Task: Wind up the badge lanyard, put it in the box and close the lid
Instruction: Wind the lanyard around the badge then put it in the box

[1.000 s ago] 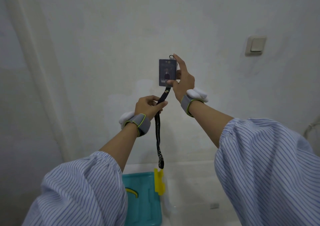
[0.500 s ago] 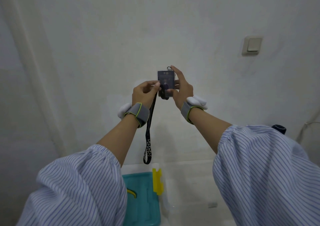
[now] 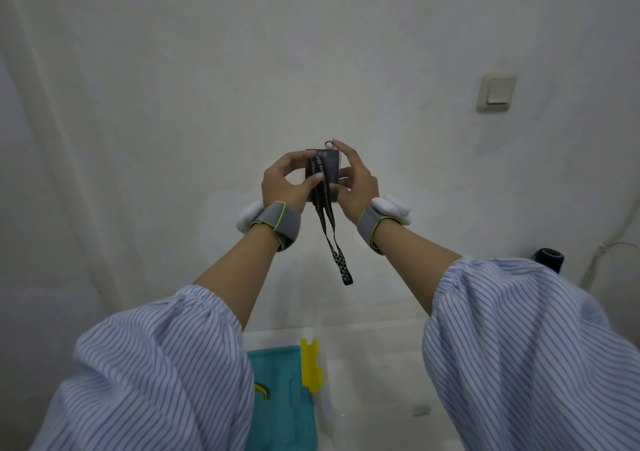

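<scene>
We hold the badge [image 3: 328, 170] upright at frame centre, right hand [image 3: 356, 187] fingers gripping its edge, left hand [image 3: 287, 184] pinching the lanyard [image 3: 332, 239], whose loose tail hangs straight down w/ box [image 3: 287, 398] far below.

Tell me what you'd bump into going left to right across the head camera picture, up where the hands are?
Left hand → badge with the lanyard wound over it and hanging down → right hand → wall switch.
</scene>
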Action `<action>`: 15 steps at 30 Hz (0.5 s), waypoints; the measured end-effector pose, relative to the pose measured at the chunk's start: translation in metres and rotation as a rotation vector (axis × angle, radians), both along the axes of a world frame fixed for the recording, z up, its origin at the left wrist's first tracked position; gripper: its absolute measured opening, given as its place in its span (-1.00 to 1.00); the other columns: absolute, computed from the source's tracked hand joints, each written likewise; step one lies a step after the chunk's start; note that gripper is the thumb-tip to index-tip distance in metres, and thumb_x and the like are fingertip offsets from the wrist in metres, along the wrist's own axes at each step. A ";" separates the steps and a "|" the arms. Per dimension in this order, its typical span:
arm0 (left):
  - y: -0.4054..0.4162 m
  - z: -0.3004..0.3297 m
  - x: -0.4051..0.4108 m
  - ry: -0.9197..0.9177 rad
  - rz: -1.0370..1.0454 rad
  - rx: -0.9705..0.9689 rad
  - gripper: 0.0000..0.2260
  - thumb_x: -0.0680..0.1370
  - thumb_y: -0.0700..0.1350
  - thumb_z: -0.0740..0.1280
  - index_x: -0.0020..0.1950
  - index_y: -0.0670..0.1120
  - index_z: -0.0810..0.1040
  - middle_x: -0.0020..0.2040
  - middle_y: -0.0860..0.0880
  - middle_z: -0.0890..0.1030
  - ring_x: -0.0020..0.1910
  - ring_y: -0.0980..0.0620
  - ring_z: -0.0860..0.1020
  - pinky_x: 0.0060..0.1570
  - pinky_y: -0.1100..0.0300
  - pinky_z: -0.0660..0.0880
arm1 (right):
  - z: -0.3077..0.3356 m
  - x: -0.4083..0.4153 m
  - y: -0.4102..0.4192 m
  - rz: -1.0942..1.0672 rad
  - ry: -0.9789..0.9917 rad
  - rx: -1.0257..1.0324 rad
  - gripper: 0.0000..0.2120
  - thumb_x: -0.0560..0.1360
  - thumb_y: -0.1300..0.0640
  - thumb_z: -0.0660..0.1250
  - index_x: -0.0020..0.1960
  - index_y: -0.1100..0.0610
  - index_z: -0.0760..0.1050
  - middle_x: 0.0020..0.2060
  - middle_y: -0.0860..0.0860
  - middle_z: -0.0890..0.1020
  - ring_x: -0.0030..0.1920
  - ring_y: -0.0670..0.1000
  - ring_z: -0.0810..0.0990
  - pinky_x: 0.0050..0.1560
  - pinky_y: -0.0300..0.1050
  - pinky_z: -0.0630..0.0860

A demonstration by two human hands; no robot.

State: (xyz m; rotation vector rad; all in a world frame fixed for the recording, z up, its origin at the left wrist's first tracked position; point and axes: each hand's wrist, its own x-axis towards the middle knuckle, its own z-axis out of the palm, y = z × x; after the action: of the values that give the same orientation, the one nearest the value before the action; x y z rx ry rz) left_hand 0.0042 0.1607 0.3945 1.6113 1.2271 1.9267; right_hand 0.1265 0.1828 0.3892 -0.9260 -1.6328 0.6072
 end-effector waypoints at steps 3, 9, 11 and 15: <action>0.003 -0.001 0.001 0.007 0.015 -0.011 -0.67 0.37 -0.29 0.46 0.05 0.02 0.56 -0.03 0.03 0.62 0.06 0.12 0.56 0.00 0.21 0.49 | -0.002 0.000 0.003 -0.003 -0.020 0.005 -0.32 0.45 0.45 0.22 0.37 -0.20 0.31 -0.11 0.14 0.63 -0.09 0.09 0.65 -0.04 -0.12 0.63; 0.003 0.000 0.005 -0.002 0.016 0.015 -0.58 0.36 -0.37 0.44 0.12 -0.01 0.54 -0.09 0.03 0.61 0.06 0.04 0.57 -0.05 0.36 0.54 | -0.001 0.004 0.004 0.015 -0.035 0.012 -0.31 0.45 0.48 0.20 0.37 -0.17 0.33 -0.08 0.19 0.63 -0.22 -0.03 0.63 -0.30 -0.41 0.56; 0.003 0.001 0.005 0.002 0.026 0.030 -0.56 0.35 -0.39 0.43 0.13 -0.01 0.53 -0.10 0.01 0.60 0.02 0.08 0.57 -0.14 0.45 0.53 | -0.001 0.004 0.005 0.006 -0.053 0.016 -0.30 0.45 0.48 0.19 0.37 -0.18 0.32 -0.08 0.20 0.63 -0.23 -0.07 0.62 -0.30 -0.42 0.56; 0.005 -0.001 0.007 0.009 0.043 0.032 -0.54 0.35 -0.40 0.44 0.14 0.00 0.52 -0.09 0.00 0.61 -0.02 0.13 0.57 -0.12 0.41 0.56 | -0.001 0.007 0.006 -0.024 -0.076 0.026 -0.36 0.49 0.44 0.16 0.38 -0.15 0.33 -0.14 0.18 0.61 -0.30 -0.15 0.56 -0.38 -0.53 0.44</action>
State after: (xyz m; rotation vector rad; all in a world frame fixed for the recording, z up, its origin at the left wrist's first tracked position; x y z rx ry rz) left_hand 0.0107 0.1656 0.3940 1.6238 1.2502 1.9773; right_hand 0.1330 0.1890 0.3881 -0.9586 -1.6913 0.5389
